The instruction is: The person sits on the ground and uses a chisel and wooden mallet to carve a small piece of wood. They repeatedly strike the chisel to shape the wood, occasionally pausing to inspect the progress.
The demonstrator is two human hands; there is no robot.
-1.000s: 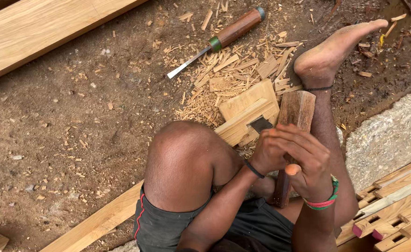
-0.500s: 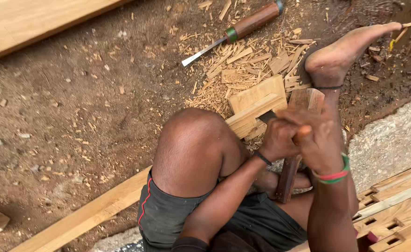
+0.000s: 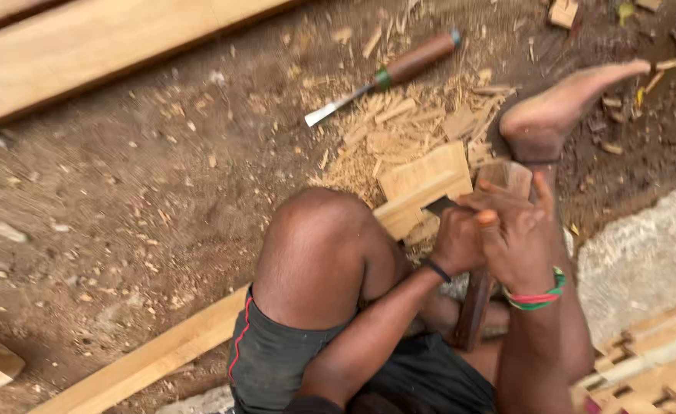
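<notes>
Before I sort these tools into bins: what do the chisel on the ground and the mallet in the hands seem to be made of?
The chisel has a grey blade, apparently bare steel, and a smooth reddish-brown handle, likely varnished wood, with a green band. The mallet looks like plain unfinished wood with visible grain; the right hand covers part of its darker handle.

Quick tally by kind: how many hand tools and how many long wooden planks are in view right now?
Chisels: 2, one lying on the dirt, one in the left hand
Wooden mallet: 1, in the right hand
Long planks: 2
Total: 5
</notes>
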